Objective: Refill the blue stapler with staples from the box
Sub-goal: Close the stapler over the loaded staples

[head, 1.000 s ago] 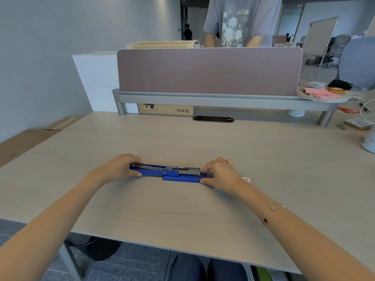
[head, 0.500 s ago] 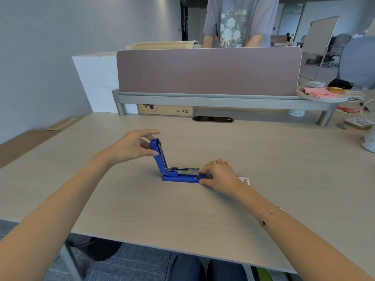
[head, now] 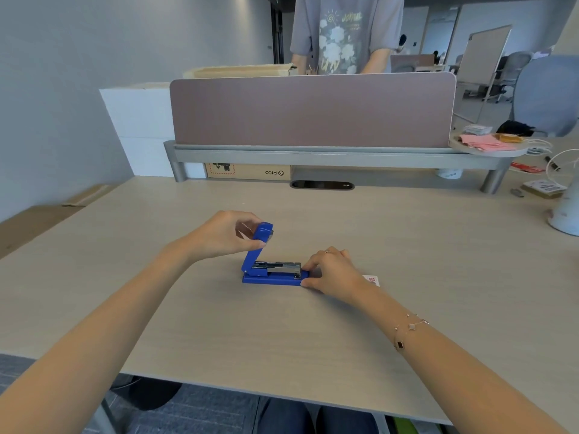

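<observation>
The blue stapler [head: 272,278] rests on the light wooden desk [head: 313,339], its base flat and its metal staple channel showing. Its blue top arm stands nearly upright, leaning a little to the right. My left hand [head: 227,234] pinches the free tip of that arm. My right hand [head: 332,270] presses on the right front end of the base. A small white box with red print [head: 372,279], the staple box, peeks out just behind my right wrist and is mostly hidden.
A mauve divider panel [head: 313,111] on a grey rail closes the desk's far side; a person in a grey printed T-shirt [head: 341,32] stands behind it. A white lamp base [head: 567,214] and papers sit far right. A cardboard box [head: 250,172] lies under the rail.
The stapler's top arm lay flat open to the left one second ago; my left hand has swung it up past vertical towards the base. My right hand stays on the base.
</observation>
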The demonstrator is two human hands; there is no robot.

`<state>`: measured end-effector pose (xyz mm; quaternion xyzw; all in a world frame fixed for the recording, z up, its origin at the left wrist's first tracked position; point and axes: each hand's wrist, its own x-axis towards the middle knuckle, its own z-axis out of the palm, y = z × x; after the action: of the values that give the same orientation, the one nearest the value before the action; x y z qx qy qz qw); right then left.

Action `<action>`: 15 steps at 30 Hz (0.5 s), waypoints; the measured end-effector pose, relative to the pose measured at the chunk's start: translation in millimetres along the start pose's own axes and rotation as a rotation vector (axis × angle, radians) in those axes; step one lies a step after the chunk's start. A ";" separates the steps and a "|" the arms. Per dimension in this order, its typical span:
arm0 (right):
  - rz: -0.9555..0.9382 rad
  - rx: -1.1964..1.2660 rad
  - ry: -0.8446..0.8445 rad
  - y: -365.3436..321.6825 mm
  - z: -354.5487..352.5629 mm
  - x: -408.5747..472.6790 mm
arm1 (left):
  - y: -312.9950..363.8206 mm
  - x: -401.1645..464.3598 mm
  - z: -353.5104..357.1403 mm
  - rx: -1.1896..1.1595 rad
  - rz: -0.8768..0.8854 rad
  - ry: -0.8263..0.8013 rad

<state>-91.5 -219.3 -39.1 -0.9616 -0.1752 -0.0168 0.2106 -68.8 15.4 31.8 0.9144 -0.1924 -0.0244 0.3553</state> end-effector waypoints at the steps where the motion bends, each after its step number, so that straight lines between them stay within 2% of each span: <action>1: 0.003 0.003 -0.001 -0.2 -0.4 -0.3 | -1.2 -0.1 2.1 -0.014 -0.001 -0.013; 7: 0.013 0.017 0.002 -2.0 -2.1 -1.8 | -9.1 -2.2 10.8 -0.014 -0.050 -0.046; 15: 0.028 0.068 0.011 -0.4 -0.6 -1.5 | -8.0 7.3 27.3 0.161 0.049 -0.131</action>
<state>-93.1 -219.6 -38.5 -0.9561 -0.1612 -0.0131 0.2443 -64.3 0.6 6.9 0.9314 -0.2390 -0.0600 0.2679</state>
